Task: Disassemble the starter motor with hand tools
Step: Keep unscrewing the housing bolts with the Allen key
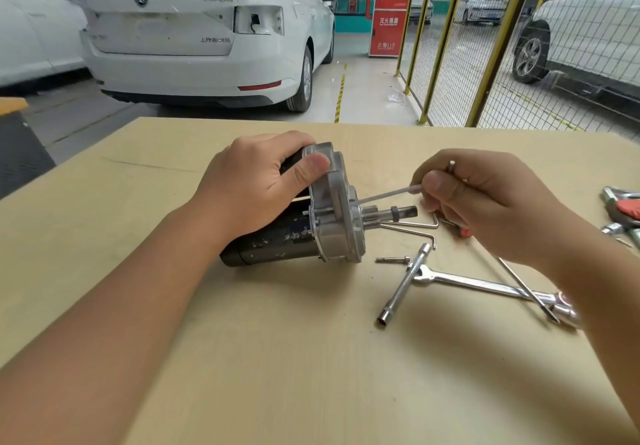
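Left hand [258,186]: wrapped over the top of the starter motor [301,223], thumb pressed against the silver end housing [337,209], steadying the unit where it lies on its side near the middle of the tan bench top [242,358]. Starter motor: black cylindrical body to the left, aluminium housing and pinion shaft [398,212] pointing right. Hex key [388,194]: long arm seated at the face of the housing, apparently in a screw head, though the seat itself is too small to confirm; short arm rises out of the right hand [485,202], whose fingers pinch the tool. Step judged in hand: undoing a housing screw. Next move would call for turning the key while the left hand resists rotation of the body, then lifting out the screw. On the bench just right of the housing: two loose hex keys [412,228], one removed bolt [393,259], a T-handle socket wrench [403,287] lying across a ratchet wrench [485,285]. Far right edge: further tools with a red part [628,207], only partly visible.
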`<action>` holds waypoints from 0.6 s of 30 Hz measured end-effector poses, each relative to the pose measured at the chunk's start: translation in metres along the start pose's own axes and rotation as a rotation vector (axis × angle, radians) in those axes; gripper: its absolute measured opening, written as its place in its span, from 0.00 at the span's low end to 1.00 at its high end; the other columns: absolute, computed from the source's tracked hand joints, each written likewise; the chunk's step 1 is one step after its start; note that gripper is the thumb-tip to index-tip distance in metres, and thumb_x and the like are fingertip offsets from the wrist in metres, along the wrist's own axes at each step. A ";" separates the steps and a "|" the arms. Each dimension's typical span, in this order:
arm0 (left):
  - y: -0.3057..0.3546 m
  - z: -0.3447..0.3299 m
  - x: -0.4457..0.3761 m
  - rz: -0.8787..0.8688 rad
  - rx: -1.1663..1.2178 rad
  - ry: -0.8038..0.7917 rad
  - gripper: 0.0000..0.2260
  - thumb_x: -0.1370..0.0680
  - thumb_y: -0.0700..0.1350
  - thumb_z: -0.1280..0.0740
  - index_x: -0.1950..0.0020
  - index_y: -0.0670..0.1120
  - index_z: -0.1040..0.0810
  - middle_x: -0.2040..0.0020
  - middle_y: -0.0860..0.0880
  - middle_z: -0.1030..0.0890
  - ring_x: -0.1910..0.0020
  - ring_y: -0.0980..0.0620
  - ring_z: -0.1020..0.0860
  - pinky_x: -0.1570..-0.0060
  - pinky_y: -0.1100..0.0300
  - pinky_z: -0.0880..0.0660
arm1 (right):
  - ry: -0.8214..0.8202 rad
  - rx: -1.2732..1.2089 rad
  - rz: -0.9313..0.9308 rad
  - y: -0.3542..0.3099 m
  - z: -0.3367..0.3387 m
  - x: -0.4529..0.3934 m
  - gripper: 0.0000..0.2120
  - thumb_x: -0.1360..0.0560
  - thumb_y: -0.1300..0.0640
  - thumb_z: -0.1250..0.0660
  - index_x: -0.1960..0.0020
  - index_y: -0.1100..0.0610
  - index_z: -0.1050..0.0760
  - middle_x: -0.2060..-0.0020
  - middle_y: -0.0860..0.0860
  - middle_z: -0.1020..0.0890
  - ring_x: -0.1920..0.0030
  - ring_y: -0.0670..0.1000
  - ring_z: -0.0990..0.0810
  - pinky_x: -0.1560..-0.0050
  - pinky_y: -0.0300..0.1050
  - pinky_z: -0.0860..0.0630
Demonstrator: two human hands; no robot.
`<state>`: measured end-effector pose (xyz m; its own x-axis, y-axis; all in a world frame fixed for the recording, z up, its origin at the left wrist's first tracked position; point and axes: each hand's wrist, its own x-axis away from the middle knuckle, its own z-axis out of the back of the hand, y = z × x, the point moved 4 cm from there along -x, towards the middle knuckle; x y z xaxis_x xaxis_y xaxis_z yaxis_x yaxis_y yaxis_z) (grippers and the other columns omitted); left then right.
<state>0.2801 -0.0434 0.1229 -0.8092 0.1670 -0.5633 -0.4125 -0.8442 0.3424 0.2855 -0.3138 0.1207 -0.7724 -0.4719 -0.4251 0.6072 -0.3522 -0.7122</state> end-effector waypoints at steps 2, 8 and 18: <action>0.003 0.001 0.004 0.011 -0.040 0.028 0.31 0.21 0.72 0.50 0.34 0.56 0.20 0.44 0.55 0.16 0.43 0.46 0.21 0.46 0.45 0.23 | 0.016 0.066 0.047 -0.001 0.003 0.001 0.09 0.22 0.48 0.39 0.49 0.45 0.20 0.65 0.48 0.19 0.69 0.47 0.25 0.66 0.37 0.31; 0.017 0.005 0.019 -0.060 -0.016 0.210 0.20 0.17 0.58 0.37 0.33 0.48 0.18 0.41 0.49 0.17 0.40 0.43 0.24 0.42 0.51 0.28 | -0.049 -0.326 -0.045 -0.002 -0.007 0.001 0.08 0.21 0.54 0.34 0.48 0.53 0.17 0.70 0.53 0.23 0.72 0.49 0.33 0.73 0.39 0.36; 0.016 0.003 0.024 -0.035 0.106 0.205 0.18 0.18 0.53 0.35 0.32 0.47 0.19 0.41 0.47 0.18 0.40 0.43 0.23 0.40 0.51 0.27 | -0.177 -0.737 -0.275 -0.001 -0.018 0.003 0.24 0.22 0.40 0.38 0.47 0.59 0.17 0.71 0.55 0.30 0.76 0.48 0.43 0.71 0.40 0.44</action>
<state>0.2524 -0.0517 0.1168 -0.6964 0.0793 -0.7133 -0.4893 -0.7795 0.3911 0.2793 -0.3003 0.1101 -0.7978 -0.5888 -0.1300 0.0728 0.1200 -0.9901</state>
